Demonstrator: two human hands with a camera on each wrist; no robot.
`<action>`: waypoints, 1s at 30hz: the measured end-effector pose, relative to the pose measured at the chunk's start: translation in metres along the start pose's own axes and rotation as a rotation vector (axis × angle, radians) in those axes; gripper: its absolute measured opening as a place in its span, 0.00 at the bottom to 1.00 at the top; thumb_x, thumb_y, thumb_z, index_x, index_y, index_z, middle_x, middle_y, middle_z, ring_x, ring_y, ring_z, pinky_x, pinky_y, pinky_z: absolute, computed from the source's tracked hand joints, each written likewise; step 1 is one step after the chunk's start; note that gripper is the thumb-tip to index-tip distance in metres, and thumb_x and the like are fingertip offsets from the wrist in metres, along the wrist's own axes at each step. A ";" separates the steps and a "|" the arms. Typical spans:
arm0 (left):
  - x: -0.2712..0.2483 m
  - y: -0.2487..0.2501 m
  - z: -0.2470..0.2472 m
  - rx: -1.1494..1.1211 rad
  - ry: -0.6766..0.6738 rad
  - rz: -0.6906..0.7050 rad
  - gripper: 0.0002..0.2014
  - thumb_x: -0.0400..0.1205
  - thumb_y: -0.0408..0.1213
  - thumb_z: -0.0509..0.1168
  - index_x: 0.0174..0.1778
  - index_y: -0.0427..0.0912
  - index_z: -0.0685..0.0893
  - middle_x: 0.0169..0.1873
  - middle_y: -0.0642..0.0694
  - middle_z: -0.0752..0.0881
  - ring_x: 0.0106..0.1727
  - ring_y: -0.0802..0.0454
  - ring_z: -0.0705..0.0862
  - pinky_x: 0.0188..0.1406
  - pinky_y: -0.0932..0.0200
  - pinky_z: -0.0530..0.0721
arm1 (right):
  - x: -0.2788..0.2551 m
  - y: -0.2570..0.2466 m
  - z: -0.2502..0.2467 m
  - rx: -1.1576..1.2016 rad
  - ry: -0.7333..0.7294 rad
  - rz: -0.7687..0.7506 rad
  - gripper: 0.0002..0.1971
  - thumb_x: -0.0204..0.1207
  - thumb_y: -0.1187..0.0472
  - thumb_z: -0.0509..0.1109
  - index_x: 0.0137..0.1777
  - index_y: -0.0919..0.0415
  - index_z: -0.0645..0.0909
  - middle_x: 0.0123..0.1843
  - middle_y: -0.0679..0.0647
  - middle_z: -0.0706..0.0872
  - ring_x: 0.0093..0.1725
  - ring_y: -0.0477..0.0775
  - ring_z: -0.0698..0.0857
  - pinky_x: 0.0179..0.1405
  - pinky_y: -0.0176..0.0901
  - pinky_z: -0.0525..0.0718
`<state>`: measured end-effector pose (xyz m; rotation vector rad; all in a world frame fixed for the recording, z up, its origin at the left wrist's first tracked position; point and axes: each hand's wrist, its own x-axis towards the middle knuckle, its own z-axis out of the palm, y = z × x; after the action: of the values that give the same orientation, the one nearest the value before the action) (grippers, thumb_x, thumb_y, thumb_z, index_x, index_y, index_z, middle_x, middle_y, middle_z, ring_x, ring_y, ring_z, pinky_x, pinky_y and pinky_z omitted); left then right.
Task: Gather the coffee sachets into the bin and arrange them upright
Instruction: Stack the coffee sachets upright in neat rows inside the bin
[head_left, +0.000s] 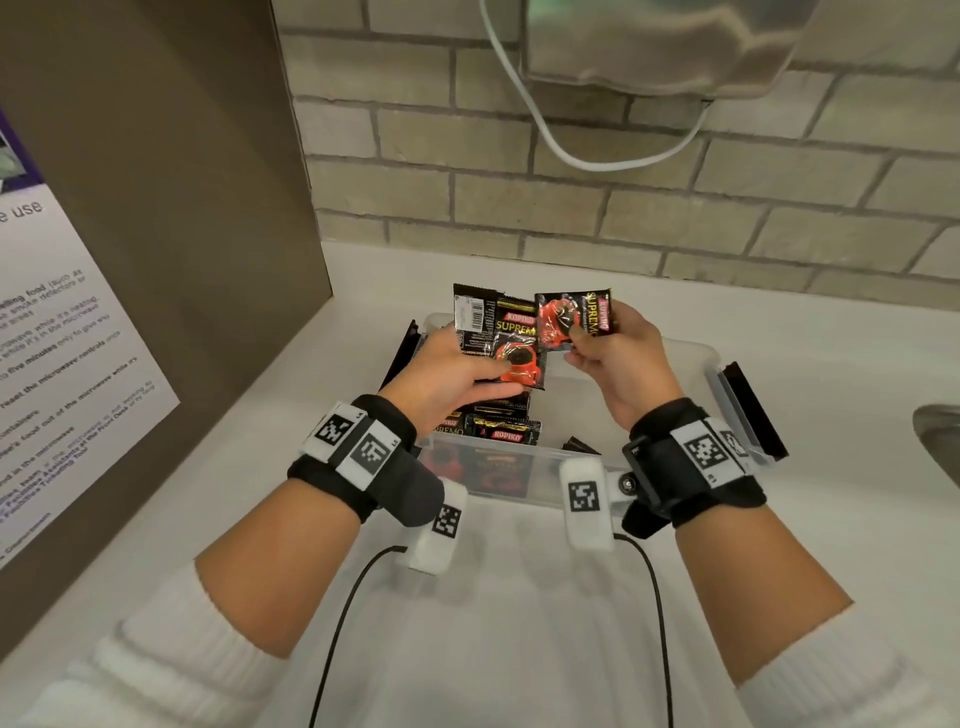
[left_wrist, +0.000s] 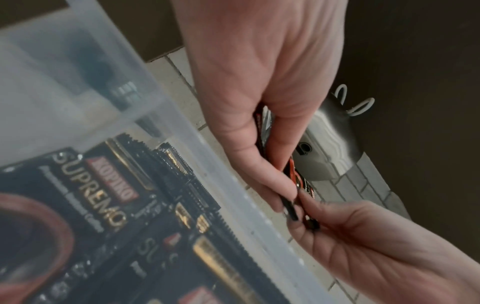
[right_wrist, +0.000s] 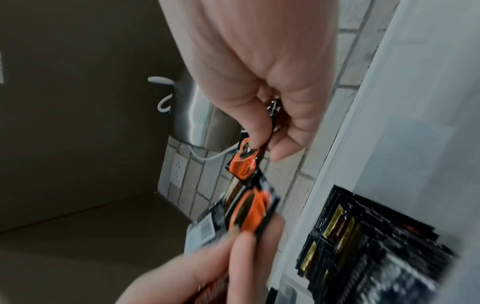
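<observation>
On the white countertop (head_left: 519, 623) sits a clear plastic bin (head_left: 711, 364) with black coffee sachets (head_left: 506, 431) standing at its near left. Above it, the left hand (head_left: 447, 374) pinches a fanned pair of sachets (head_left: 498, 332); just right, the right hand (head_left: 618, 353) pinches a single sachet (head_left: 571, 317).

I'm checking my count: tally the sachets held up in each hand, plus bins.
Sachets in left hand: 2 showing
Sachet in right hand: 1
Clear bin: 1
Total: 4; sachets inside the bin overlap too much to count.
</observation>
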<state>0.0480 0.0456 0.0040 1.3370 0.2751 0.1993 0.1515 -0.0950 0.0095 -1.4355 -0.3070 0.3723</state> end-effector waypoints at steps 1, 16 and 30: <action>0.000 0.000 -0.002 0.018 0.035 0.011 0.21 0.77 0.17 0.63 0.64 0.40 0.76 0.56 0.40 0.86 0.53 0.45 0.88 0.48 0.56 0.89 | 0.002 -0.002 -0.005 0.037 0.024 -0.005 0.23 0.75 0.77 0.65 0.70 0.67 0.73 0.51 0.55 0.85 0.47 0.50 0.84 0.42 0.37 0.81; 0.003 -0.003 0.006 0.054 0.093 0.072 0.25 0.76 0.17 0.64 0.68 0.37 0.73 0.60 0.39 0.84 0.58 0.45 0.86 0.54 0.53 0.87 | -0.014 0.010 0.017 0.043 -0.038 -0.007 0.10 0.77 0.73 0.65 0.58 0.69 0.81 0.43 0.59 0.83 0.48 0.58 0.84 0.59 0.55 0.83; -0.006 0.007 0.012 0.057 0.069 0.068 0.15 0.80 0.21 0.62 0.60 0.40 0.76 0.58 0.38 0.84 0.51 0.42 0.88 0.47 0.53 0.89 | -0.015 0.019 0.038 -0.080 0.195 -0.210 0.05 0.80 0.65 0.64 0.49 0.59 0.81 0.47 0.60 0.88 0.49 0.62 0.88 0.55 0.57 0.86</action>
<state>0.0462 0.0340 0.0134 1.3993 0.2950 0.2971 0.1203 -0.0657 -0.0044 -1.4886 -0.3136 0.0493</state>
